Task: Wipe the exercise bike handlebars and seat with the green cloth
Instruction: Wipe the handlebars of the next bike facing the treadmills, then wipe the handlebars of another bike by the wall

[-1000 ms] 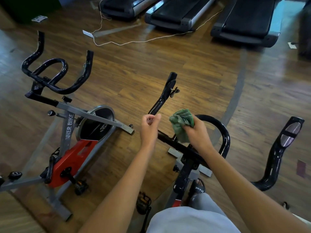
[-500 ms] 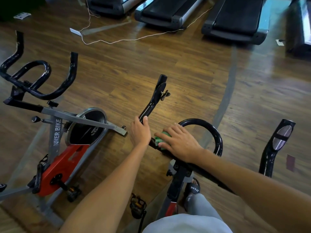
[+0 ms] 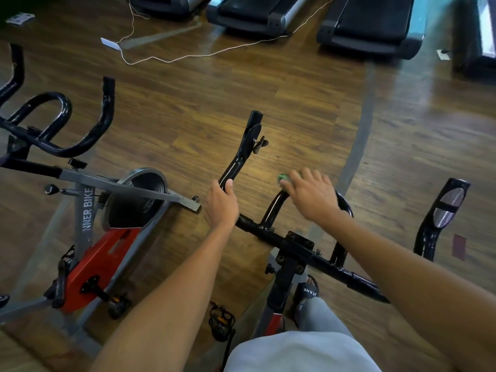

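Observation:
The black handlebars (image 3: pixel 271 232) of the bike below me fill the middle of the head view. My left hand (image 3: pixel 221 204) grips the left horn of the bar near its bend. My right hand (image 3: pixel 312 196) lies flat, fingers spread, on the curved centre loop (image 3: pixel 272 208) with the green cloth (image 3: pixel 282 178) pressed under it; only a small green edge shows by the fingertips. The right horn (image 3: pixel 440 218) with its metal sensor pads stands free at the right. The seat is out of view.
A second grey and red exercise bike (image 3: pixel 88 237) stands close on the left. Three treadmills (image 3: pixel 367 28) line the far side, and a white cable (image 3: pixel 188 53) trails over the wooden floor. My sandalled foot (image 3: pixel 307 291) is beside the bike post.
My left hand came down and took hold of the left horn. My right hand lowered the cloth onto the crossbar, then slid it forward and up onto the centre loop.

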The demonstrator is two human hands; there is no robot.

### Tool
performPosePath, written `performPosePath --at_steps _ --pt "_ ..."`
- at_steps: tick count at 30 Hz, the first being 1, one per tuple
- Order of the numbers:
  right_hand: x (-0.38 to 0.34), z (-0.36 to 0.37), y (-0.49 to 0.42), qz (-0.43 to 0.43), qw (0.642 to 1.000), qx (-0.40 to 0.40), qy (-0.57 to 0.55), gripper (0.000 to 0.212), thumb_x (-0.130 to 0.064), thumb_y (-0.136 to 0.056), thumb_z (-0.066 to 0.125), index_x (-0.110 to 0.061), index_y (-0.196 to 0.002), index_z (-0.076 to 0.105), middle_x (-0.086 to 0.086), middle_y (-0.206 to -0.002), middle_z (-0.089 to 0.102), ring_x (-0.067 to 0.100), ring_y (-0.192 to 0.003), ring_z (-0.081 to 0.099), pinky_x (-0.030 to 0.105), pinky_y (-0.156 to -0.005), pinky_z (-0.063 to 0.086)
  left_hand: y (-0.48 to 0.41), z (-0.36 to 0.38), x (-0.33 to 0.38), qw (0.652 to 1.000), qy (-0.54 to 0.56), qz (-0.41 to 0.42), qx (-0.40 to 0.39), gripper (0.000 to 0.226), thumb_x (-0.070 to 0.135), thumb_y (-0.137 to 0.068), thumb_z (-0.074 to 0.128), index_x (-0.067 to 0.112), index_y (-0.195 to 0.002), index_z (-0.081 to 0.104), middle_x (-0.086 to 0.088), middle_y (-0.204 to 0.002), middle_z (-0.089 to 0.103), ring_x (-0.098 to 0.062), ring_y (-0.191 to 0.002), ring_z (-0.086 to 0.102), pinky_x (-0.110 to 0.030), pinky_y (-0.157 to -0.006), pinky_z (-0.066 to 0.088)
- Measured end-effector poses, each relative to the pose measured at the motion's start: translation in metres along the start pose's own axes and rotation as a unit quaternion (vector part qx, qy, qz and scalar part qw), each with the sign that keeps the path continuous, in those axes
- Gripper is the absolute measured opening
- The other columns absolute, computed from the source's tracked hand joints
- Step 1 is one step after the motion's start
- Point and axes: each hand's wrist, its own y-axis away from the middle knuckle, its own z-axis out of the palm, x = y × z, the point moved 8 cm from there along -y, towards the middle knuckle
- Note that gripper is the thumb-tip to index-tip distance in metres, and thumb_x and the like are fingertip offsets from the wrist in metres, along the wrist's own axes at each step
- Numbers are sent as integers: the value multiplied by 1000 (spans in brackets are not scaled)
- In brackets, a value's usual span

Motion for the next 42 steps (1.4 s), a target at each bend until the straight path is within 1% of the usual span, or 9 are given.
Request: performPosePath --at_steps 5,13,19,23,27,30,32,36,42 --pt "54 -7 31 170 982 58 -65 47 -49 -106 25 -19 -136 46 17 -124 57 37 -115 53 47 -93 42 0 1 -2 1000 12 1 -13 47 53 -101 37 16 -125 52 -5 -113 64 -26 -105 63 -48 -87 56" --pt "55 17 148 402 871 128 -251 50 -43 -107 26 -15 -149 27 16 -129 49 31 -119 46 47 -102 30 2 2 -2 1000 24 -16 -7 50 51 -102 36 13 -131 49 -9 -121 62 -31 -112 60 -53 -91 52" --pt "56 30 145 400 841 78 -355 53 -43 -107 27 -16 -152 15 18 -133 39 33 -112 48 47 -96 41 1 2 -5 999 15 -33 -21 55 51 -103 36 11 -139 43 -13 -135 56 -36 -124 53 -61 -104 40" --pt "77 4 140 354 830 94 -421 47 -34 -108 36 -17 -151 23 13 -138 42 24 -109 47 43 -97 40 15 -14 24 999 -15 -25 25 50 37 -103 45 13 -146 39 -17 -150 39 -37 -141 32 -57 -117 20" --pt "107 -44 131 277 838 126 -453 38 -31 -105 47 -18 -140 39 2 -112 59 15 -94 61 34 -80 53 46 -8 114 986 -1 166 20 31 22 -99 51 17 -129 55 -9 -132 53 -29 -124 49 -49 -108 37" --pt "143 -89 125 245 836 160 -464 23 -31 -104 52 -28 -125 43 -9 -93 58 4 -74 58 16 -52 45 76 27 192 960 12 277 -51 23 18 -101 50 17 -120 62 -2 -118 61 -11 -97 55 -25 -86 46" --pt "173 -117 124 230 822 194 -483 23 -29 -103 54 -28 -124 45 -6 -91 60 5 -73 58 12 -49 43 101 58 242 940 16 325 -99 19 18 -101 50 18 -112 65 1 -110 64 -7 -83 56 -15 -72 43" --pt "241 -152 130 226 808 241 -489 25 -20 -102 56 -20 -126 49 -11 -89 57 1 -73 55 5 -49 40 149 118 326 908 41 387 -157 15 17 -95 54 21 -101 68 -2 -100 68 -21 -92 64 -34 -81 51" --pt "377 -172 157 278 766 282 -506 24 -21 -102 56 -21 -125 50 -2 -86 59 8 -65 54 13 -43 40 218 220 440 878 42 421 -223 12 19 -91 56 23 -93 67 -2 -91 69 -24 -88 65 -39 -82 54"
